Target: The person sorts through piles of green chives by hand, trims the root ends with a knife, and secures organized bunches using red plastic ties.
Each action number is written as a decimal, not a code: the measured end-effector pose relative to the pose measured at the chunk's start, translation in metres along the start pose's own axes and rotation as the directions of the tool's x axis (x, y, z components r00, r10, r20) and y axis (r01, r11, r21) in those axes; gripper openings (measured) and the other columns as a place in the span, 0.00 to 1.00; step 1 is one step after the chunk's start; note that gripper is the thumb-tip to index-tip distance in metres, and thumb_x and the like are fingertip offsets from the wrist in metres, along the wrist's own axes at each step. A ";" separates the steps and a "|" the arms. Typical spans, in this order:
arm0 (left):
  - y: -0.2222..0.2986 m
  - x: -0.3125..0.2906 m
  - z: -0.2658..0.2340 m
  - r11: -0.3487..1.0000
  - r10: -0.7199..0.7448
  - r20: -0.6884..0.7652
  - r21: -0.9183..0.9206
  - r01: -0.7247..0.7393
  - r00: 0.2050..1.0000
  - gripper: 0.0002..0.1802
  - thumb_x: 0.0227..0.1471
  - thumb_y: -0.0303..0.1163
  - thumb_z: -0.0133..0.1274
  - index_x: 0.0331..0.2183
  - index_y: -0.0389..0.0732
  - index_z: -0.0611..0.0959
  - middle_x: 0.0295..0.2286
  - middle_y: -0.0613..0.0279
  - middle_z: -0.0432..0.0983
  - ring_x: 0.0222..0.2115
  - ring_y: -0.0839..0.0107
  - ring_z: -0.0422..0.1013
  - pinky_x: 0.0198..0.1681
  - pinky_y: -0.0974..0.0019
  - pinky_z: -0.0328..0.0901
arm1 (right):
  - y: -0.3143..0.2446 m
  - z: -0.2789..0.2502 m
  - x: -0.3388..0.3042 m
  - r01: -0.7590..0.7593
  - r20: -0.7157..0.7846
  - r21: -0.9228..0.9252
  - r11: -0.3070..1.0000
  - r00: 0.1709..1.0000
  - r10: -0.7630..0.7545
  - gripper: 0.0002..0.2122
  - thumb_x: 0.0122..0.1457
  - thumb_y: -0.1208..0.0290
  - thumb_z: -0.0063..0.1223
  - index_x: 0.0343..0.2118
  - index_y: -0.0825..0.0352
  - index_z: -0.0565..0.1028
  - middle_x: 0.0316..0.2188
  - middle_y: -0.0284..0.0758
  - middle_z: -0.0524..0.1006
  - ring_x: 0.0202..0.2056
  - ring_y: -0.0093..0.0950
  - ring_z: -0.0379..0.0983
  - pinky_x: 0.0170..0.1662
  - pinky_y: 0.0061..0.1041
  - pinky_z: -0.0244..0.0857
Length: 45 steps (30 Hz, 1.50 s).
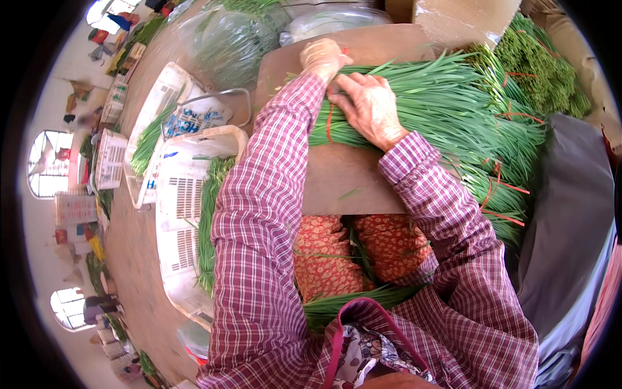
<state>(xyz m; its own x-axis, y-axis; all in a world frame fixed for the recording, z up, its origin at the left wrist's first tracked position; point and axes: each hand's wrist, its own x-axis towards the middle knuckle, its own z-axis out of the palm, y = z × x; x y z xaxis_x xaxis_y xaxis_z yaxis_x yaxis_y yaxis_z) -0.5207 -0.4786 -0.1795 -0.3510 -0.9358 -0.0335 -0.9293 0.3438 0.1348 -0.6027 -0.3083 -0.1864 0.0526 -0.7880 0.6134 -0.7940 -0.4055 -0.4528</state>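
My L hand's (322, 59) curled at the green bundle's (431, 97) far-left end, contents unclear; R hand (372, 107) spread atop it. Overpressing could prob. bruise stems.

Windows (58, 176) glare at left, where distorted edges seem blurred

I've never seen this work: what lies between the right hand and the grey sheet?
The head view shows long green stalks between the right hand and the grey sheet.
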 end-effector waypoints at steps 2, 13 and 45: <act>-0.003 0.003 0.005 0.999 -0.005 -0.050 -0.053 0.002 0.999 0.20 0.41 0.48 0.64 0.32 0.43 0.87 0.34 0.58 0.82 0.37 0.62 0.76 0.43 0.62 0.68 | 0.000 0.000 0.000 0.001 0.008 0.003 1.000 1.000 -0.001 0.09 0.56 0.62 0.54 0.38 0.57 0.75 0.30 0.36 0.75 0.36 0.39 0.72 0.46 0.40 0.60; -0.050 -0.068 -0.014 0.443 0.211 0.032 -0.894 -0.067 0.977 0.06 0.43 0.25 0.65 0.27 0.37 0.84 0.26 0.65 0.80 0.28 0.78 0.72 0.35 0.71 0.67 | -0.012 -0.017 -0.004 -0.031 -0.057 0.236 0.971 0.997 0.045 0.10 0.55 0.62 0.56 0.34 0.62 0.75 0.29 0.36 0.75 0.35 0.39 0.71 0.43 0.37 0.62; -0.041 -0.168 0.031 0.544 -0.031 -0.331 -0.797 -0.262 0.943 0.06 0.44 0.30 0.63 0.29 0.43 0.85 0.23 0.63 0.81 0.24 0.77 0.75 0.30 0.70 0.68 | -0.033 -0.027 0.001 -0.238 0.431 -0.082 0.968 0.867 0.250 0.20 0.50 0.50 0.54 0.31 0.64 0.82 0.27 0.47 0.79 0.34 0.44 0.77 0.41 0.39 0.69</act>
<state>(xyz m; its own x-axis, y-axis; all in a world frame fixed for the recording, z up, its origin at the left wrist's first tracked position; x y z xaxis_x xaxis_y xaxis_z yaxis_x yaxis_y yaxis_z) -0.4269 -0.3335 -0.2101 -0.2645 -0.9190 0.2923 -0.3221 0.3699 0.8715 -0.5924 -0.2831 -0.1536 0.1081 -0.9842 0.1401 -0.8308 -0.1668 -0.5310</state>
